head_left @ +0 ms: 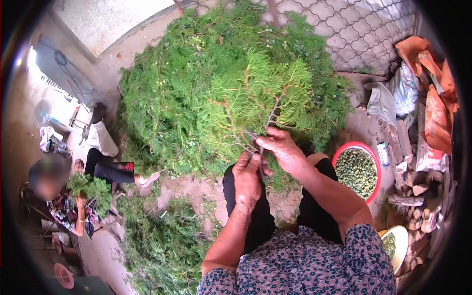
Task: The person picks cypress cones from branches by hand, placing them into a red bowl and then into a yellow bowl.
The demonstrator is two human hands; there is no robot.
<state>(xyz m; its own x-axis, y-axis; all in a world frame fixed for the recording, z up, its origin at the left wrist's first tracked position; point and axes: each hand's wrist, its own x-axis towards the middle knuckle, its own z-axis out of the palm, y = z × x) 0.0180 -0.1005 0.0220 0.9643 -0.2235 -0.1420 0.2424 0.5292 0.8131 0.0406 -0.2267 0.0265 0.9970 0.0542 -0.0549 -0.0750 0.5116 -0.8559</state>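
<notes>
My left hand is closed round the woody stem end of a leafy conifer branch, in front of my knees. Just right of it and slightly higher, my right hand pinches the same branch near where its twigs fork. The flat green sprays fan out above both hands, over a large heap of cut conifer branches. To the right of my right arm stands a red-rimmed basin holding many small green cones.
A pale yellow bowl with more green pieces sits beside my right elbow. Stacked firewood and orange sacks line the right side. Another person sits at left, holding a green sprig. More cut branches lie at lower left.
</notes>
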